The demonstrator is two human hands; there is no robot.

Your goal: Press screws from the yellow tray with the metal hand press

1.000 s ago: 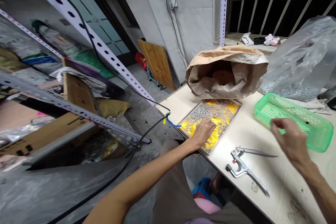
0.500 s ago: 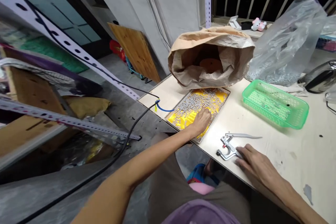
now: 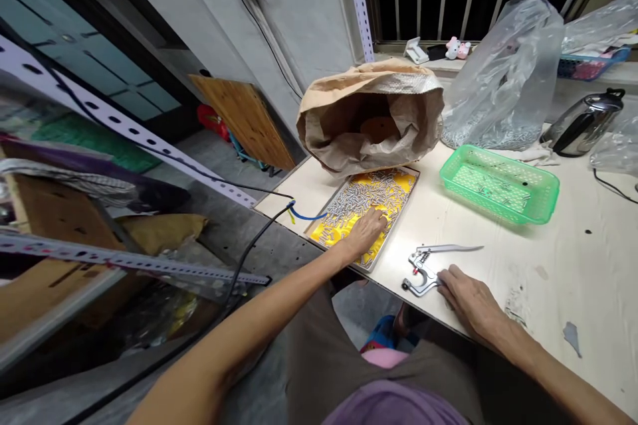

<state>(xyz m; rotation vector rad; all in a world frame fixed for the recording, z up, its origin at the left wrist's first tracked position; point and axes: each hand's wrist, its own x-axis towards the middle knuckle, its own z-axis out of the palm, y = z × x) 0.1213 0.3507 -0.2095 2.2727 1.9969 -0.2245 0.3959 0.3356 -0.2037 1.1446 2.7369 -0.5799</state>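
Note:
My left hand [image 3: 366, 234] is down in a shallow tray [image 3: 415, 180] lined with yellow, its fingers bunched among many small silvery metal pins [image 3: 361, 198]. Whatever sits between the fingertips is too small to make out. On the table near its front edge lies a pair of metal pliers [image 3: 423, 289] with a C-shaped jaw, a spring and a long upper handle standing apart. My right hand [image 3: 471, 302] rests on the table, fingers closed around the end of the lower handle.
Behind the tray stands an open brown paper sack [image 3: 343, 163]. A green plastic basket [image 3: 545, 202] holding some small metal pieces is to the right, near a clear plastic bag [image 3: 518, 60] and a kettle [image 3: 581, 123]. A black cable [image 3: 244, 259] crosses the table's left corner.
The view has swung slightly right, so everything sits further left in the picture. Both hands keep their places, the left in the tray and the right at the pliers.

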